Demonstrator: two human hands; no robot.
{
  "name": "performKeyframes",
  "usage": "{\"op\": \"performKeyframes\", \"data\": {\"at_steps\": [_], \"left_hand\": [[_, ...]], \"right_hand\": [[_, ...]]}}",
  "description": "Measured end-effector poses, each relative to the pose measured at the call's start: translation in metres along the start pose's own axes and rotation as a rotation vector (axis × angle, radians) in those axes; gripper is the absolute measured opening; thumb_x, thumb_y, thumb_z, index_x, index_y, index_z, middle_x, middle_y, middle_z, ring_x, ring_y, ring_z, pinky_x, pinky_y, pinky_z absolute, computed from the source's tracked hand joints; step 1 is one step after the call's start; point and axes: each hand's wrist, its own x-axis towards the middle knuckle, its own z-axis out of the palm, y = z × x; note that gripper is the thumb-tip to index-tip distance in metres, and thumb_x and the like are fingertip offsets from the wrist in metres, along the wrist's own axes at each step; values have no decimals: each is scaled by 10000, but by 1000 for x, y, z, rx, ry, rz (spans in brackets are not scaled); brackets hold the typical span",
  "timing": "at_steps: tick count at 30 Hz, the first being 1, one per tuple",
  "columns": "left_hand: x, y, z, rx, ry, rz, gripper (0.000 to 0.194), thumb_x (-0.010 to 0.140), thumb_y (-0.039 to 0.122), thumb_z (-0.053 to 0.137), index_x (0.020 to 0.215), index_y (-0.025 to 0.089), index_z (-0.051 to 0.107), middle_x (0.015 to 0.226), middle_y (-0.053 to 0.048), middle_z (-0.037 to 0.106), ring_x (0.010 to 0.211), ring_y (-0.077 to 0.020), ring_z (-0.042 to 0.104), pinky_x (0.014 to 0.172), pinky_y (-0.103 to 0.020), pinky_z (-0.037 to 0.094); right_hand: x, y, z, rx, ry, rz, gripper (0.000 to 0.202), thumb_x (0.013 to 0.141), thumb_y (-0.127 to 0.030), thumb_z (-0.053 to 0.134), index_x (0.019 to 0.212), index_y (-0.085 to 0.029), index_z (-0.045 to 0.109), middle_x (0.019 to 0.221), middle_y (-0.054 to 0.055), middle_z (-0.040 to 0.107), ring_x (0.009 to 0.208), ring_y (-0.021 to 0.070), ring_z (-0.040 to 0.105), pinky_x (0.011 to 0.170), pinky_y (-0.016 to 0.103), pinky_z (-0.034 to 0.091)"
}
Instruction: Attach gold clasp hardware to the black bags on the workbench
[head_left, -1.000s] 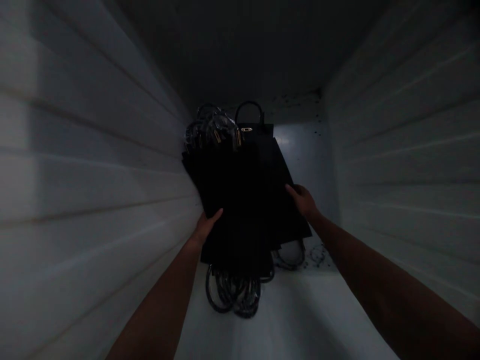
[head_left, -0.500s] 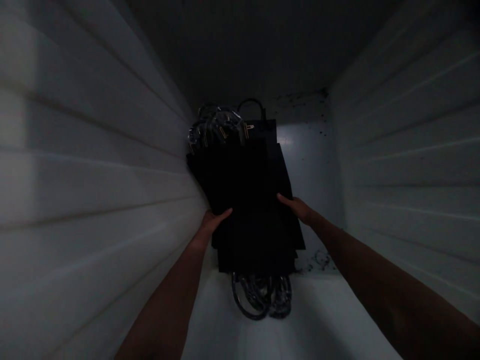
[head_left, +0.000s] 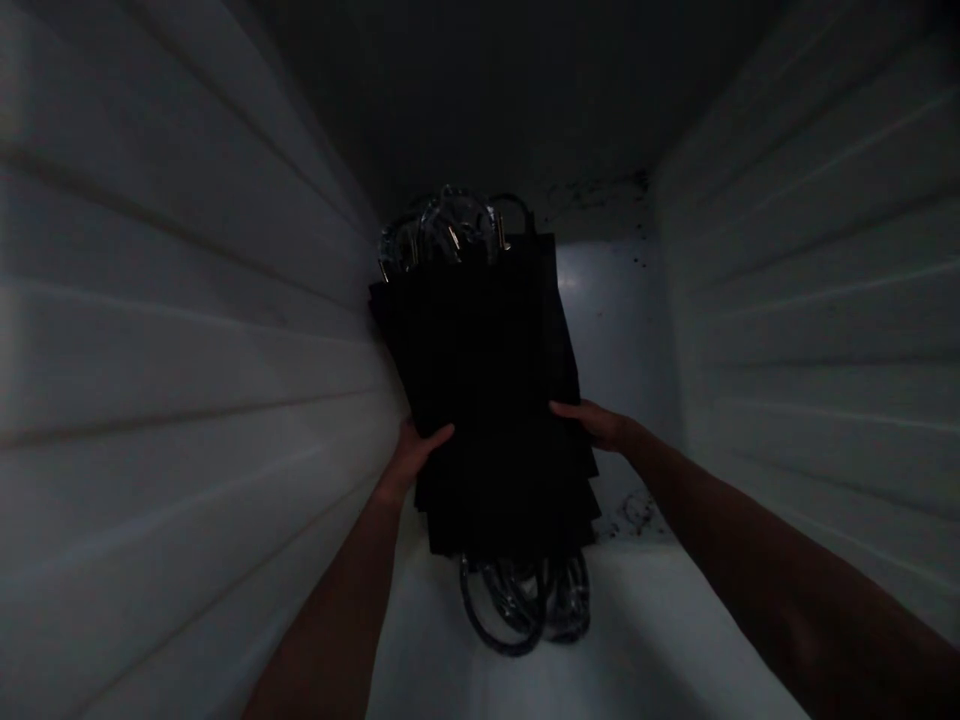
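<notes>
A stack of black bags [head_left: 495, 350] lies in the middle of the view, its handles wrapped in clear plastic at the far end [head_left: 450, 225] and at the near end [head_left: 525, 605]. My left hand [head_left: 420, 448] grips the stack's left edge, thumb on top. On the right edge, my right hand [head_left: 589, 418] holds the same stack, its thumb also lying on the upper face. The fingers of both hands are hidden beneath or beside the dark material. Single bags are hard to tell apart in the dim light.
Pale ribbed walls rise on the left [head_left: 187, 350] and right [head_left: 817, 340] of a deep, dim container. Its pale floor [head_left: 619, 320] shows beside the stack, with dark marks near the far and near right corners.
The upper bags have shifted slightly, their far handles standing a little higher. Lower edges now fan out more at the near end. Both hands still grip the sides, slightly lower in view.
</notes>
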Motion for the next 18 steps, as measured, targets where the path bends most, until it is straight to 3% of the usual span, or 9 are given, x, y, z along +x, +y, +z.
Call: {"op": "performKeyframes", "data": {"at_steps": [5, 10, 14, 18], "left_hand": [[-18, 6, -4, -244, -99, -249, 736, 767, 392, 873, 1409, 148, 606, 1376, -173, 685, 1330, -360, 611, 1181, -511, 459], [-67, 37, 3, -286, -50, -224, 848, 702, 324, 902, 1463, 179, 555, 1378, -159, 686, 1306, -366, 628, 1140, -507, 498], [-128, 97, 6, -272, -49, -160, 931, 639, 295, 924, 1473, 148, 537, 1326, -183, 708, 1265, -389, 648, 1090, -504, 531], [-213, 186, 2, -233, -49, -72, 921, 616, 323, 931, 1439, 124, 569, 1309, -201, 713, 1215, -413, 671, 1040, -511, 556]], "right_hand": [[-25, -2, 19, 26, -11, -30, 504, 706, -513, 868, 1030, -162, 711, 977, 163, 790, 978, 336, 761, 1001, 524, 595], [-86, -5, 47, 78, -44, -99, 500, 779, -560, 786, 1077, -163, 717, 954, 145, 799, 971, 315, 769, 984, 487, 604], [-159, -14, 75, 95, -48, -159, 515, 782, -540, 770, 1126, -161, 715, 970, 140, 801, 982, 315, 769, 993, 478, 597], [-256, -36, 113, 114, -50, -256, 629, 722, -565, 813, 1195, -168, 694, 1043, 139, 792, 999, 322, 760, 985, 485, 592]]}}
